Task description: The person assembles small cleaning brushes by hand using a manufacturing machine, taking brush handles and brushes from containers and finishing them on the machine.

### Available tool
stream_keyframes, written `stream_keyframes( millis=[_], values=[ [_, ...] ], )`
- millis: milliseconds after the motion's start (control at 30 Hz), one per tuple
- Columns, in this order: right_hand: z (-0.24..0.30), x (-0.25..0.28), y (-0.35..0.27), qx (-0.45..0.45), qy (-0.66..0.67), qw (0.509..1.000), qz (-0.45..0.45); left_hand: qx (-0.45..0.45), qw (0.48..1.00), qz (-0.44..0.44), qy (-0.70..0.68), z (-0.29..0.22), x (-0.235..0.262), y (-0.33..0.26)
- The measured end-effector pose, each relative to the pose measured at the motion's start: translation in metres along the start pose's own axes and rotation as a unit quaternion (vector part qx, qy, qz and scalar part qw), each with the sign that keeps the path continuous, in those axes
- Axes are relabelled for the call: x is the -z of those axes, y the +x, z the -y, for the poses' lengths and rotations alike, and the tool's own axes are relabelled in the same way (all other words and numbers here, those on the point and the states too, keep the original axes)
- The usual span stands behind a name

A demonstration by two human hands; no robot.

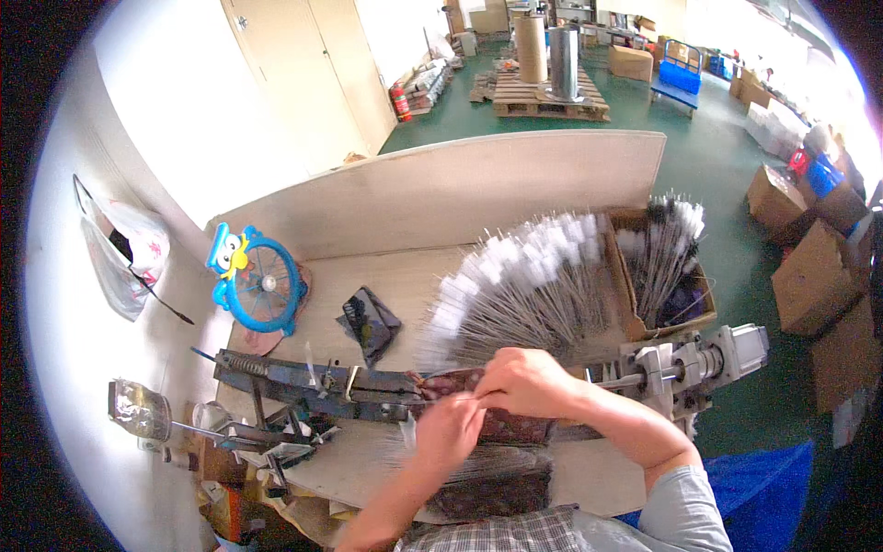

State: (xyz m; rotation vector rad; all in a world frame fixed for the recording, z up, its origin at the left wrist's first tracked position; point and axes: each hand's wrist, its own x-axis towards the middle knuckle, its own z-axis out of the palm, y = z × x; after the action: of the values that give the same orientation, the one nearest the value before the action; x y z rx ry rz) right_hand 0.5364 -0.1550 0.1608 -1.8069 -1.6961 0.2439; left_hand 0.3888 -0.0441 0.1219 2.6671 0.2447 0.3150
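My left hand [450, 431] and my right hand [532, 383] meet over the middle of a long metal bench machine [322, 394]. Their fingertips are pinched together, and whatever lies between them is too small to make out. A dark reddish cloth [515, 427] lies beneath my hands on the machine. Just beyond them a wide fan of thin wire-stemmed brushes with white bristle tips [515, 262] rests on the table. Closer to my body, a bundle of thin wires [497, 463] lies over a dark patterned cloth [497, 497].
A cardboard box [622, 276] of more brushes stands right of the fan. The machine's motor end [736, 354] juts out at right. A blue toy-shaped fan [267, 285] and a dark pouch [370, 324] sit at left. A raised board [441, 189] borders the table's far side.
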Motion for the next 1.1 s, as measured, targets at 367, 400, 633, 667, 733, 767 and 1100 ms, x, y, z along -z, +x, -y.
stream_keyframes(
  millis=[367,400,633,667,733,767,1100],
  values=[
    [0.029,-0.063,0.060,-0.019,-0.091,0.995,-0.035,0.314,0.260,-0.096,-0.908,0.078,0.012,-0.092],
    [0.030,-0.063,0.061,-0.020,-0.097,0.994,-0.035,0.305,0.328,-0.112,-0.887,0.072,0.027,-0.085],
    [0.034,-0.064,0.069,-0.061,-0.134,0.989,0.013,0.309,0.907,0.049,-0.282,0.057,-0.002,-0.059],
    [0.037,-0.063,0.071,-0.075,-0.155,0.984,0.041,0.301,0.904,-0.032,-0.303,0.072,-0.022,-0.066],
    [0.040,-0.059,0.073,-0.081,-0.163,0.982,0.042,0.312,0.913,-0.014,-0.264,0.065,-0.008,-0.061],
    [0.042,-0.059,0.072,-0.085,-0.166,0.981,0.046,0.326,0.919,0.001,-0.223,0.059,-0.001,-0.061],
    [0.036,-0.062,0.070,-0.074,-0.141,0.987,0.027,0.310,0.567,-0.044,-0.762,0.024,0.022,-0.050]
  ],
)
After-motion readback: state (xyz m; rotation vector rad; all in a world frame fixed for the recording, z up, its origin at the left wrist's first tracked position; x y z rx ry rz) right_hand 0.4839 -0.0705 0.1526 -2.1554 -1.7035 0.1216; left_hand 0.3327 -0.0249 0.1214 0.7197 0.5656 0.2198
